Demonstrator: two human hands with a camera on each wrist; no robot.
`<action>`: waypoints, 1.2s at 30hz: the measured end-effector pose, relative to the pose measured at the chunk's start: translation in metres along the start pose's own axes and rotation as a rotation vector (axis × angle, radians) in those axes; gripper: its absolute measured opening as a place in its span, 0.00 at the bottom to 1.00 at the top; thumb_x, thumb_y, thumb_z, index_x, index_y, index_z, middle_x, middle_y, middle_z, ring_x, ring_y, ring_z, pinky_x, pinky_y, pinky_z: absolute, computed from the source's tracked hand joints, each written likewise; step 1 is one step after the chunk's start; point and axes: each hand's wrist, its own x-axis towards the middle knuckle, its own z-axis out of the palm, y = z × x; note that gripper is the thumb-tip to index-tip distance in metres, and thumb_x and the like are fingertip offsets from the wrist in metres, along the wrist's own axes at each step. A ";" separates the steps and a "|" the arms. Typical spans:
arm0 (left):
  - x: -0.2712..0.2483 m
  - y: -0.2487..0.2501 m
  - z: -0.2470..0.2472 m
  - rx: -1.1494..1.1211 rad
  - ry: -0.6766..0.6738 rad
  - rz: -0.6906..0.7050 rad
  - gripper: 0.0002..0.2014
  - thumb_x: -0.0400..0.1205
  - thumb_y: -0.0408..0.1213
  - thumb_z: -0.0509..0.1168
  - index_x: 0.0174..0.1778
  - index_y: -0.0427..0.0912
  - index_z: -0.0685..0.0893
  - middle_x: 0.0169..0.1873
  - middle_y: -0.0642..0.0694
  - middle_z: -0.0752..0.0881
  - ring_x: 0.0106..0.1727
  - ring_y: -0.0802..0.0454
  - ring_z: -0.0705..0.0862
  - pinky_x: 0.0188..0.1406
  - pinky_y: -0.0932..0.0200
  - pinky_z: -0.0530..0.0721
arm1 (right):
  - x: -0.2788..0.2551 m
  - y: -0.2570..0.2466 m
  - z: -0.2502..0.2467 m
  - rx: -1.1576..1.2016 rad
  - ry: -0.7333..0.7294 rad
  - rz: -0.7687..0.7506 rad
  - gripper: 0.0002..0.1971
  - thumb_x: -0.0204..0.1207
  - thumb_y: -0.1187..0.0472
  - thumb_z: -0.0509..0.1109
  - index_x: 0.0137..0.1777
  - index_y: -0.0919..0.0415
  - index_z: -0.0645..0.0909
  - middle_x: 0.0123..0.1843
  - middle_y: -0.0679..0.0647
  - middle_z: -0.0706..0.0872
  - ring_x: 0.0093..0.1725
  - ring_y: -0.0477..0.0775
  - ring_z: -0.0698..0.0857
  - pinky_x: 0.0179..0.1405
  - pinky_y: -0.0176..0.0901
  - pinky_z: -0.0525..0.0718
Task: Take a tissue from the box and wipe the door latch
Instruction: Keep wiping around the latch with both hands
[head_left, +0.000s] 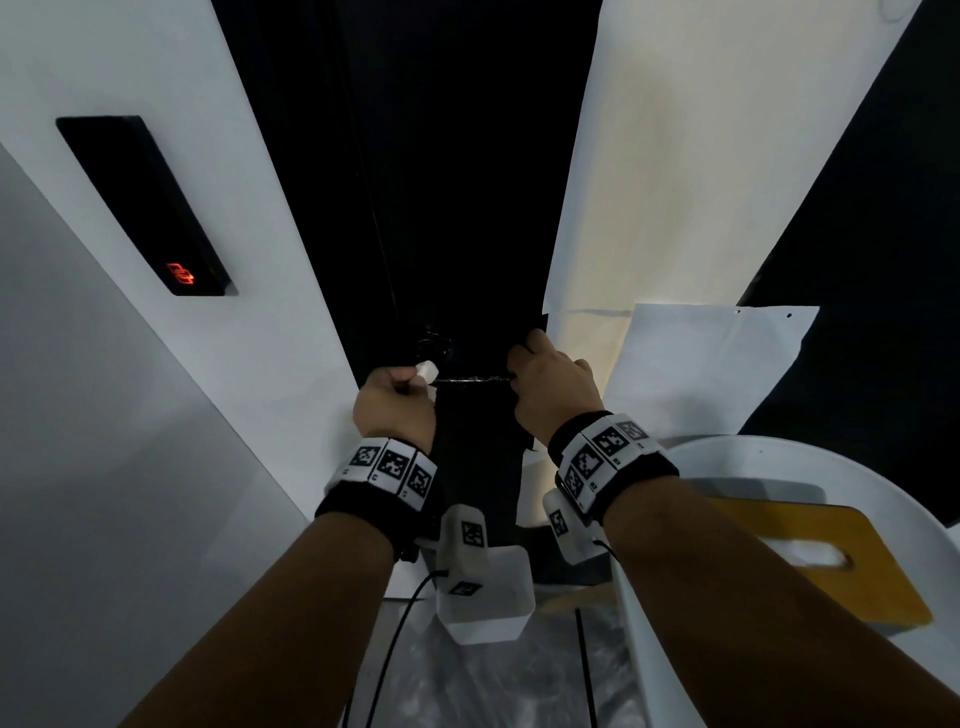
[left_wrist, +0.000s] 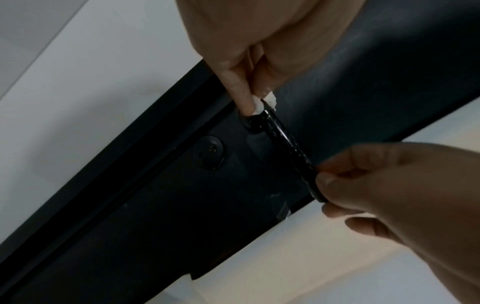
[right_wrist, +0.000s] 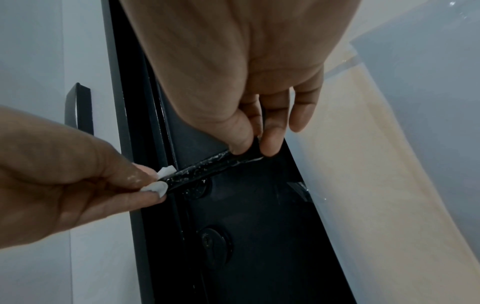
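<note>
While pinching a small wad of white tissue (head_left: 427, 371) between thumb and fingertips, left hand (head_left: 396, 410) pressed against the pivot end of the door latch (head_left: 471, 380), right at the dark door's (head_left: 457, 208) edge. Tissue wrapped round that end of the black lever, bits of white poking out either side of the fingertips (right_wrist: 145, 176). Same pinch seen from the left wrist view: tissue (left_wrist: 262, 103) squeezed at the top of the latch (left_wrist: 288, 148), just above its round base. Right hand (head_left: 553, 387) gripping the latch's free end, thumb and forefinger curled round it, remaining fingers loosely bent beside the door edge. Latch (right_wrist: 207, 167) stretched level between both hands, glossy black, flecked with pale smears along its length. Keyhole (right_wrist: 215, 244) sitting below the lever on the same dark plate, untouched. Screw cap (left_wrist: 209, 152) near the latch base. Black wall panel (head_left: 148, 208) off to the left on the white wall, red symbols glowing at its lower end. Pale paper sheets (head_left: 691, 171) covering the door to the right. Yellow tissue box (head_left: 831, 561) low on the right, on a round white worktop (head_left: 779, 457), white tissue showing through its slot, well apart from both hands.
</note>
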 end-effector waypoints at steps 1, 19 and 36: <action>-0.004 0.004 0.002 0.015 0.024 0.005 0.02 0.78 0.39 0.66 0.42 0.51 0.81 0.42 0.45 0.90 0.45 0.45 0.88 0.52 0.49 0.87 | 0.000 0.000 0.000 -0.002 -0.003 -0.001 0.15 0.72 0.69 0.62 0.58 0.59 0.76 0.60 0.55 0.72 0.47 0.62 0.81 0.43 0.49 0.67; 0.010 0.028 -0.018 0.087 -0.086 0.214 0.05 0.79 0.35 0.67 0.42 0.49 0.87 0.38 0.51 0.88 0.45 0.52 0.86 0.52 0.61 0.81 | 0.002 0.002 0.000 0.023 0.012 -0.026 0.12 0.73 0.69 0.62 0.56 0.61 0.78 0.57 0.57 0.74 0.49 0.63 0.79 0.41 0.47 0.71; 0.024 0.009 -0.016 0.233 -0.255 0.442 0.10 0.77 0.29 0.67 0.49 0.46 0.91 0.46 0.48 0.89 0.48 0.54 0.86 0.55 0.61 0.82 | 0.013 -0.036 0.010 0.155 0.144 -0.111 0.14 0.76 0.46 0.67 0.52 0.54 0.82 0.51 0.55 0.81 0.47 0.63 0.84 0.45 0.51 0.81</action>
